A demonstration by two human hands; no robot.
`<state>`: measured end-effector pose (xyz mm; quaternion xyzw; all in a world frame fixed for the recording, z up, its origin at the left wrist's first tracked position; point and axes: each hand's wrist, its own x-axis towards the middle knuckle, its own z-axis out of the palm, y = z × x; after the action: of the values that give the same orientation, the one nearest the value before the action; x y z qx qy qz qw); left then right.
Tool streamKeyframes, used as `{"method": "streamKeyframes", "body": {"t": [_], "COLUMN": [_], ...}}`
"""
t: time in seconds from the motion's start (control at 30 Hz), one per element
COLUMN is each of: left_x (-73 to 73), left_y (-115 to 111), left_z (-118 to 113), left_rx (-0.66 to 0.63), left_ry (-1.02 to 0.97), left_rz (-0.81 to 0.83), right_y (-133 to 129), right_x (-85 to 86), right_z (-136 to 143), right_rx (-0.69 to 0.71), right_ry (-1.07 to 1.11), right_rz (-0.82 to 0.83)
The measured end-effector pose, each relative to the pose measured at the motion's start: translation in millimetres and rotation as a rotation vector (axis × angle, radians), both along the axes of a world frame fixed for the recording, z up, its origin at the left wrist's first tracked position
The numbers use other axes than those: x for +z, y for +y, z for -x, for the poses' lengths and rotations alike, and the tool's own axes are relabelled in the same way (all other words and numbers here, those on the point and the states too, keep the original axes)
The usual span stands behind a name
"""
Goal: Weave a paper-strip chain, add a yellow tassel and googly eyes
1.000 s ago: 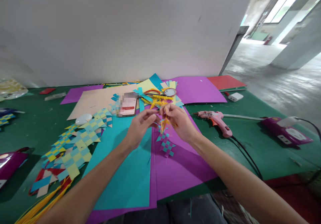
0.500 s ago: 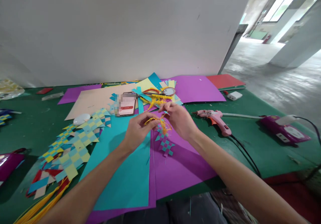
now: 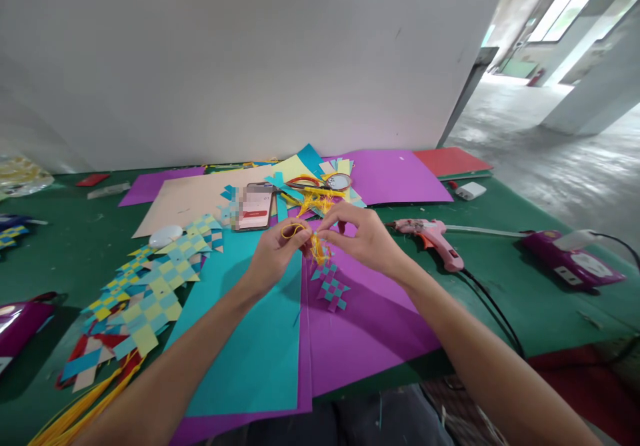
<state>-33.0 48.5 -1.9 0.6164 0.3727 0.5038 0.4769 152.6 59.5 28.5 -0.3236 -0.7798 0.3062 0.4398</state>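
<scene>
My left hand (image 3: 278, 251) is closed in a pinch on yellow cord (image 3: 320, 249), part of which loops up over its fingers. My right hand (image 3: 359, 236) is beside it, thumb and index fingertips pinched at the same tangle of cord. Below the cord, a woven teal-and-purple paper piece (image 3: 333, 289) appears over the purple sheet (image 3: 365, 336); whether it hangs or lies there I cannot tell. A teal sheet (image 3: 250, 346) lies under my left hand. Just behind the hands is a pile of yellow threads (image 3: 316, 201).
A phone (image 3: 256, 207) and scissors lie behind my left hand. To the right, a pink glue gun (image 3: 434, 239) has a cable trailing toward the front edge, near a purple power strip (image 3: 573, 259). Woven paper pieces (image 3: 163, 279) and yellow tassels (image 3: 83, 409) are at the left.
My right hand has come down and its fingertips have closed in on the cord by my left fingers. The cord is bunched more tightly. The view has shifted slightly.
</scene>
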Motion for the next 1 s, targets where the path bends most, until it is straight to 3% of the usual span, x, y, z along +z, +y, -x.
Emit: {"method": "streamKeyframes", "body": {"t": [0.1,0.3,0.47,0.6,0.7,0.9,1.0], "left_x": [-0.9,-0.1,-2.3,-5.3,-3.3,4.9,3.2], "left_y": [3,3,2,5,4,-1,-4], "left_z": [1,-3,-4,-3,-3,-3,-3], "left_rx": [-0.006,0.032,0.022,0.013,-0.002,-0.058,-0.076], "left_ry": [-0.058,-0.148,-0.125,-0.105,-0.158,-0.272,-0.224], "left_rz": [0.039,0.114,0.132,0.156,0.187,0.236,0.223], "right_y": [1,1,3,5,6,8,8], "right_x": [-0.4,1.4,-5.4,-9.0,-8.7,-5.5,-5.4], "right_z": [-1,-4,-4,-7,-8,-8,-8], "right_rx": [0.026,0.285,0.289,0.386,0.338,0.378,0.436], "right_ry": [0.044,-0.096,-0.269,-0.243,-0.200,-0.123,-0.070], "right_rz": [0.098,0.217,0.104,0.145,0.160,0.311,0.439]}}
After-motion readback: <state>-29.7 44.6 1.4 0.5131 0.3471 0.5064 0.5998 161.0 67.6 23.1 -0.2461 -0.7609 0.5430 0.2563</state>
